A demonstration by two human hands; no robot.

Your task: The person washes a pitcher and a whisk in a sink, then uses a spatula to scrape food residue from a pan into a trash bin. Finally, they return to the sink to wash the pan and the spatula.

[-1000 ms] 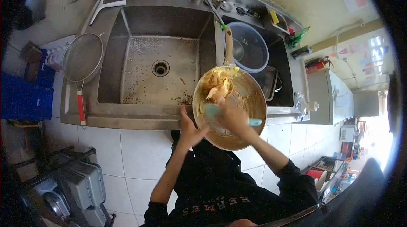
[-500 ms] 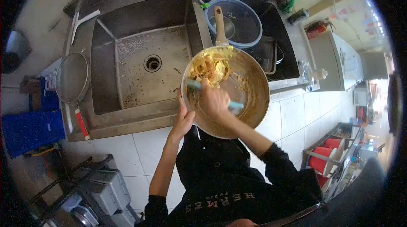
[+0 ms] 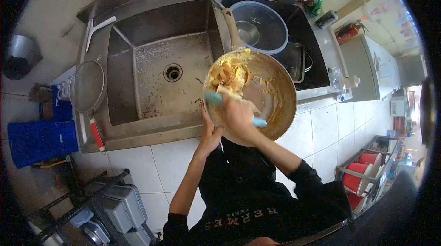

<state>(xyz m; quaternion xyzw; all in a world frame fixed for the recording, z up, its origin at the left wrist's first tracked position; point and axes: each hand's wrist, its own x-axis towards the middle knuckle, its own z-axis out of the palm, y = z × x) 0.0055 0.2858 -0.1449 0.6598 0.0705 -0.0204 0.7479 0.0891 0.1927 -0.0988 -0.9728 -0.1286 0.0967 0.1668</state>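
Observation:
A frying pan (image 3: 280,94) with a beige handle (image 3: 232,27) is tilted over the front edge of the sink, its handle pointing away from me. My left hand (image 3: 210,138) grips its left rim. Inside, my right hand (image 3: 238,116) is closed round a turquoise scraper (image 3: 214,98) with a pale edge, pressed near the pan's surface. Yellow and brown food scraps (image 3: 231,73) are heaped toward the handle side, just beyond the scraper. Brown residue streaks the right part of the pan. My fingers cover the scraper's middle.
The steel sink (image 3: 158,103) at left has scraps around its drain (image 3: 172,72). A strainer (image 3: 87,87) with a red handle rests on its left edge. Behind the pan stands a clear basin (image 3: 271,30), beside a dark tray (image 3: 295,64). Blue bins (image 3: 43,140) stand at left.
The view has shifted slightly, so the sink and pan sit a little further right. The scraper has turned a little in my right hand, showing its pale edge. Both hands keep their hold.

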